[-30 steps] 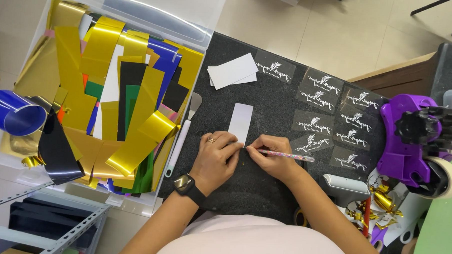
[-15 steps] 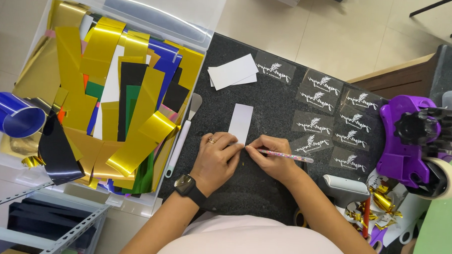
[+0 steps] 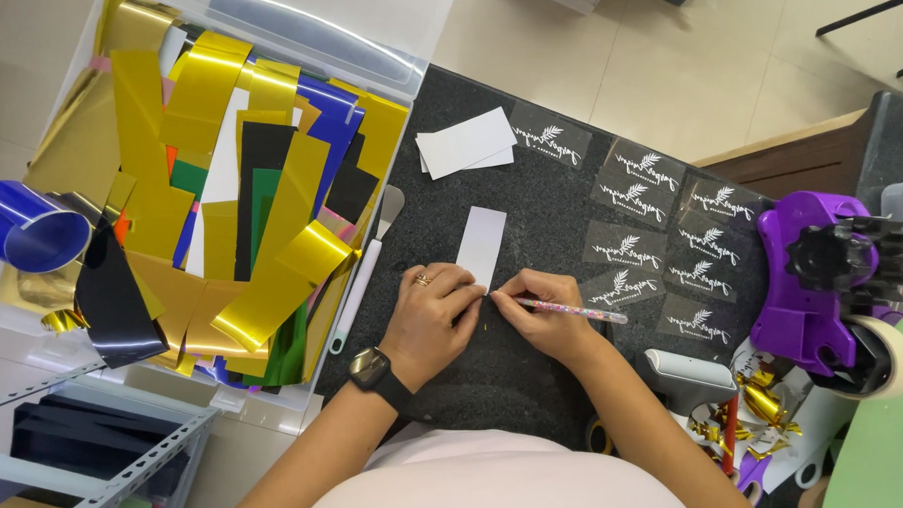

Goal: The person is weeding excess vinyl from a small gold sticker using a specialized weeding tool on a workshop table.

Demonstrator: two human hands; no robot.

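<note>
White rectangular paper strip [image 3: 481, 243] lay upright on the dark speckled stone bench [image 3: 527, 387], just above your two hands. Your left hand [image 3: 431, 318], with a ring and a black wristwatch [image 3: 372, 369], pressed its curled fingers onto the strip's lower end. Your right hand [image 3: 548, 312] had its fingers closed around a thin patterned pen-like tool [image 3: 570, 308], whose tip met the strip's lower right corner beside your left fingertips. To the right lay clear rectangular decals with white leaf-and-script designs [image 3: 640, 253], spread in rows. Two more white cards [image 3: 465, 142] lay stacked above the strip. A clear plastic bin of gold, blue, black and green foil sheets [image 3: 243, 207] stood to the left, a white-handled spatula [image 3: 362, 281] beside it. A purple tape dispenser [image 3: 821, 287] stood at the far right.
</note>
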